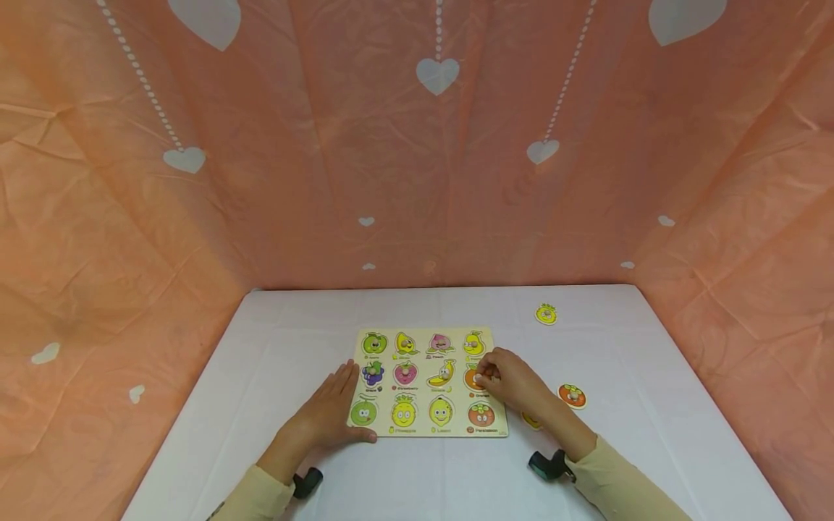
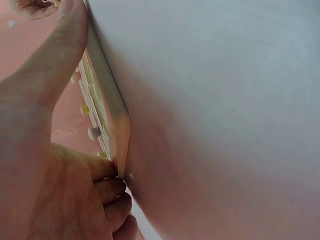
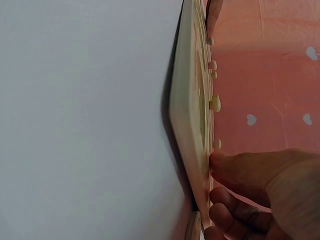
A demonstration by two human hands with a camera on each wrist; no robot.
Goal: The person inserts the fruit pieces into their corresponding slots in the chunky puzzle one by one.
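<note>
The L hand (image 1: 329, 407) has its fingers close tog. along the left edge of the board (image 1: 422, 394), w/ its thumb at the near edge. The R hand (image 1: 517, 383) pinches the orange pc. (image 1: 470, 376) at the board's right side, mid row. Right of the board are a green-top pc. (image 1: 546, 315), a red pc. (image 1: 573, 395), + nearest it a yellow pc. (image 1: 531, 420), partly hid by the R arm (image 1: 573, 430).

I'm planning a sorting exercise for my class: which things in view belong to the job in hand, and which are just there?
Belongs to the job:
puzzle board
orange piece, pinched by the right hand
loose pineapple piece
loose persimmon piece
partly hidden yellow piece
left hand, against the board

Just there:
heart-patterned backdrop
white table
black wrist devices
</note>
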